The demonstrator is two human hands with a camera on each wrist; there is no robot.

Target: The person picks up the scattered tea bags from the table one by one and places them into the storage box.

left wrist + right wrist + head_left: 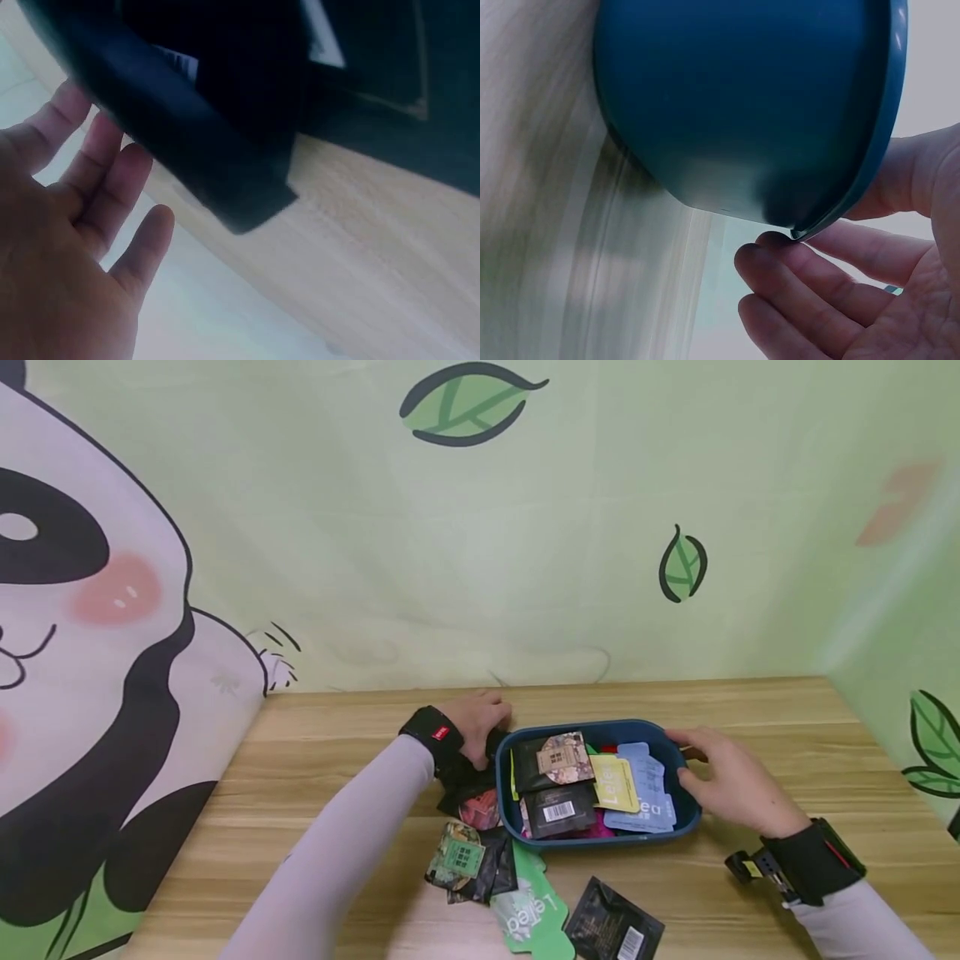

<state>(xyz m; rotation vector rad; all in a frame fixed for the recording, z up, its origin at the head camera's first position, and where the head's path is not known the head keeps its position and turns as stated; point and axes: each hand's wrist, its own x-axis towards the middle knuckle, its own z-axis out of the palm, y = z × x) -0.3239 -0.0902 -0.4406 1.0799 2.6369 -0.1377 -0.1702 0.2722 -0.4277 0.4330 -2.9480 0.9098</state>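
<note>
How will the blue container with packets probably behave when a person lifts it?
The blue container is probably stiff: its rim shows no visible bend where the right hand grips it. It may be fairly light for its size, as the packets inside look thin. These packets could slide if it tilts, because they lie loosely overlapped.

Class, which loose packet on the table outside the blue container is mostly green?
The green packet lying between the green-labelled dark packet and the black barcoded packet; the others look mainly dark.
</note>
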